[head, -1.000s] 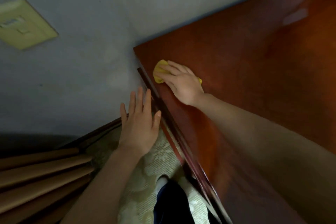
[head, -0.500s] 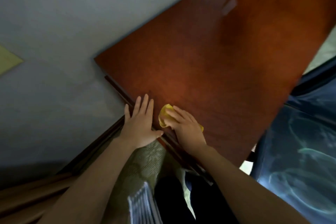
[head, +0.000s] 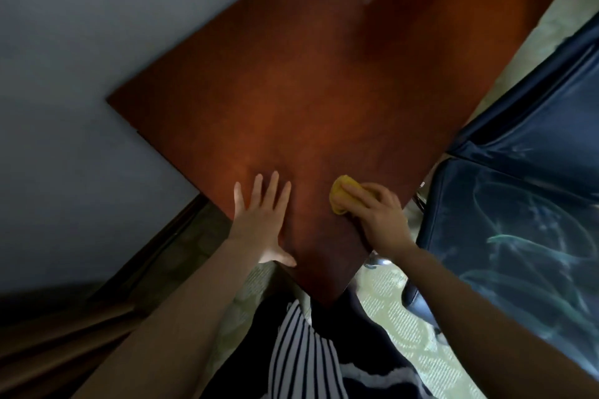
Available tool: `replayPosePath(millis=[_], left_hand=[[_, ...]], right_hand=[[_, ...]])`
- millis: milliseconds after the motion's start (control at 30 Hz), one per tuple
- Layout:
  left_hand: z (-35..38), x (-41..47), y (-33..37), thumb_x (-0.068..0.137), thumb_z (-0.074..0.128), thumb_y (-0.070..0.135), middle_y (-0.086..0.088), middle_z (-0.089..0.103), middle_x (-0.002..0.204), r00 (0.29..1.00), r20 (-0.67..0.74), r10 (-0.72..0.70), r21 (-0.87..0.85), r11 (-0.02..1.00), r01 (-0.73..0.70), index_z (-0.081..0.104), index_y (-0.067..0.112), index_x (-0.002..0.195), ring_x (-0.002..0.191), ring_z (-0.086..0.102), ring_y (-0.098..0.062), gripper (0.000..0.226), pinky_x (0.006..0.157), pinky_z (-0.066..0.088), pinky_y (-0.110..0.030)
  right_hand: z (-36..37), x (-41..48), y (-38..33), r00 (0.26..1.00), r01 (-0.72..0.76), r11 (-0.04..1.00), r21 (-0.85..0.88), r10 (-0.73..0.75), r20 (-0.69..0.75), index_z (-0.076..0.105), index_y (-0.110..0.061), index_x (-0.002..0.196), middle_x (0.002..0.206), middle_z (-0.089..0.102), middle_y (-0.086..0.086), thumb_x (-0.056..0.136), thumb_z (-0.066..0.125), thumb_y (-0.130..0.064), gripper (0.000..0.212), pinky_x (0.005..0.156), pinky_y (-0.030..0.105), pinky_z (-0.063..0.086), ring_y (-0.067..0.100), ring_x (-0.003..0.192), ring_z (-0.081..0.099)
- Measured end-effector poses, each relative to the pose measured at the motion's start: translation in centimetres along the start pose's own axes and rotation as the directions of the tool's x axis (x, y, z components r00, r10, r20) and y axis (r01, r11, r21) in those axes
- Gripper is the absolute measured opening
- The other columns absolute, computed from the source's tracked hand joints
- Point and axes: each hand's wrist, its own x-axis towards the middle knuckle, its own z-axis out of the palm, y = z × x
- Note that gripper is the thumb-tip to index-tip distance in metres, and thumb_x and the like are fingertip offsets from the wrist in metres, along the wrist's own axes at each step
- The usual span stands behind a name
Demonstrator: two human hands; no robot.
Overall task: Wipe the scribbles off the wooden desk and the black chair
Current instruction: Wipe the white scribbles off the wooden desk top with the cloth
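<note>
Yellow cloth (head: 339, 196) sits bunched on the wooden desk (head: 324, 91) near its front corner, my right hand (head: 381, 219) curled round it. My left hand (head: 262, 220) lies flat beside it, fingers spread on the desktop. Black chair (head: 534, 146) just right of the desk, pale scribbles (head: 509, 238) across it.

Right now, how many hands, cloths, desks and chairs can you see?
Hands: 2, the left hand and the right hand
Yellow cloth: 1
Wooden desk: 1
Chair: 1
Total: 5
</note>
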Motion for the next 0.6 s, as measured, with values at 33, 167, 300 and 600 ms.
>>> replayPosePath(millis=[33,167,300,600], left_hand=[[-0.1,0.1,0.2,0.058,0.065,0.077,-0.013,-0.031,0.152,1.0,0.005,-0.011,0.019,1.0,0.011,-0.026,0.015,0.145,0.14,-0.024,-0.038,0.141,0.108,-0.009,-0.064],[-0.1,0.5,0.6,0.056,0.064,0.079,-0.012,-0.029,0.153,0.998,0.034,-0.057,0.061,0.997,0.055,-0.026,0.016,0.145,0.14,-0.023,-0.038,0.141,0.106,-0.009,-0.065],[0.0,0.5,0.9,0.054,0.064,0.079,-0.009,-0.03,0.153,0.994,0.064,-0.088,0.051,0.995,0.085,-0.028,0.019,0.145,0.14,-0.024,-0.037,0.142,0.106,-0.009,-0.066],[-0.4,0.5,1.2,0.055,0.065,0.079,-0.01,-0.029,0.154,0.991,0.074,-0.107,0.078,0.992,0.101,-0.028,0.018,0.145,0.14,-0.024,-0.036,0.142,0.105,-0.012,-0.065]], right_hand=[[-0.4,0.7,1.2,1.0,-0.016,1.0,-0.005,0.016,-0.007,0.049,-0.039,0.121,0.129,0.06,-0.006,0.082,0.043,-0.024,0.042,0.078,0.042,0.046,0.024,0.106,0.042],[-2.3,3.4,6.5,0.994,-0.109,0.992,-0.057,0.11,0.024,0.056,-0.033,0.122,0.131,0.059,0.001,0.083,0.044,-0.011,0.047,0.077,0.045,0.044,0.032,0.104,0.044],[-3.6,6.5,10.5,0.91,-0.397,0.914,-0.089,0.404,0.094,0.051,-0.034,0.133,0.148,0.04,-0.005,0.096,0.046,-0.006,0.047,0.091,0.042,0.032,0.034,0.12,0.035],[-3.3,9.3,8.2,0.787,-0.609,0.792,-0.03,0.609,0.095,0.049,-0.033,0.134,0.142,0.043,-0.004,0.097,0.035,-0.003,0.05,0.095,0.044,0.028,0.035,0.12,0.03]])
